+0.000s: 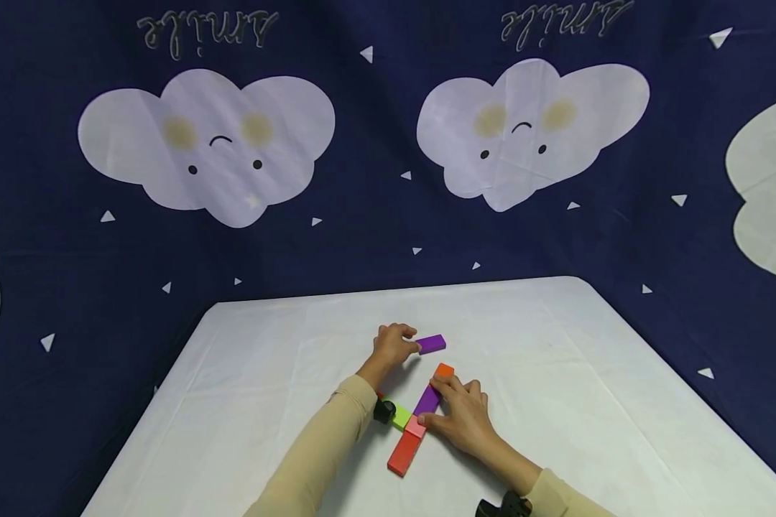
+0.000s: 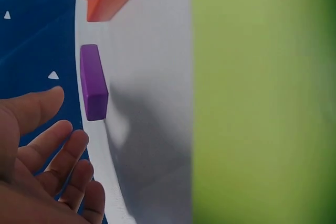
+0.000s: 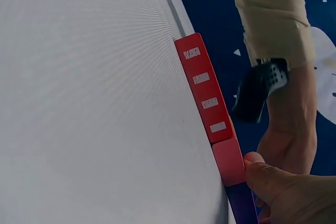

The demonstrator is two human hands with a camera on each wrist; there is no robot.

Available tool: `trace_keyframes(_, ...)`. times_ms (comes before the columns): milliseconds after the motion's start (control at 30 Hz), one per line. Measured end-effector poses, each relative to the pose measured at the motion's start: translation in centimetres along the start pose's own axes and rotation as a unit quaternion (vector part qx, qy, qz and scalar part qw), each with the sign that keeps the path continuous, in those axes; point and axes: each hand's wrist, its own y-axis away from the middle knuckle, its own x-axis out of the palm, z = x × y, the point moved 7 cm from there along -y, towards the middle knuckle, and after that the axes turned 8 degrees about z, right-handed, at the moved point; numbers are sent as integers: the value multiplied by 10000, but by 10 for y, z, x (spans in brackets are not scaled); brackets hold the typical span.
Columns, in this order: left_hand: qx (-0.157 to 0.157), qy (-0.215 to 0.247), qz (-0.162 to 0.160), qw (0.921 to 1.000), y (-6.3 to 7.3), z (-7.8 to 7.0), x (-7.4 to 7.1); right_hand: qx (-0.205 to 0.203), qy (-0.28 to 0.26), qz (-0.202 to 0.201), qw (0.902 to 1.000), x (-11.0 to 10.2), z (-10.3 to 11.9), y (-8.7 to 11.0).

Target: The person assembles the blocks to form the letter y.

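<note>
My left hand (image 1: 393, 346) is beside the near-left end of a separate purple block (image 1: 431, 345). In the left wrist view its fingers (image 2: 58, 163) are spread, and a gap separates them from that block (image 2: 93, 85). Lower down, joined blocks form a slanting row: orange (image 1: 444, 370), purple (image 1: 427, 402), pink (image 1: 415, 428) and red (image 1: 404, 454). A lime-green block (image 1: 401, 416) branches left from the pink one. My right hand (image 1: 468, 418) grips the row's purple part, thumb against the pink block (image 3: 229, 162) and a fingertip near the orange one.
The white table (image 1: 556, 402) ends at a dark blue curtain (image 1: 375, 244) printed with clouds. My left forearm (image 1: 323, 438) passes over the branch and hides its outer end, where a bit of red shows. Lime green (image 2: 257, 98) fills the left wrist view's right side.
</note>
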Motion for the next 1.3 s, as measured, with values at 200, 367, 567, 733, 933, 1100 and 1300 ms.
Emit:
trace_keyframes(200,-202,-245,291,9991,-8,-1,8,9,-30,18,10000,0,0,0)
trace_keyframes(367,-308,-444,438,9976,-12,-2,11,6,-39,15,10000,-1,0,1)
trace_keyframes(567,-360,-750,484,9954,-13,-1,13,-14,-46,-9,10000,-1,1,1)
trace_keyframes(733,-349,-905,464,9942,-13,0,14,-8,-44,2,10000,-2,2,1)
trace_keyframes(933,-296,-998,346,9940,-11,-3,11,-12,-30,-6,10000,-3,4,2)
trace_keyframes(1100,-335,-832,244,9957,-7,-5,7,-19,-10,28,10000,-2,5,1)
trace_keyframes(1300,-430,-570,15,9974,0,-7,-4,-9,35,43,10000,-1,3,0)
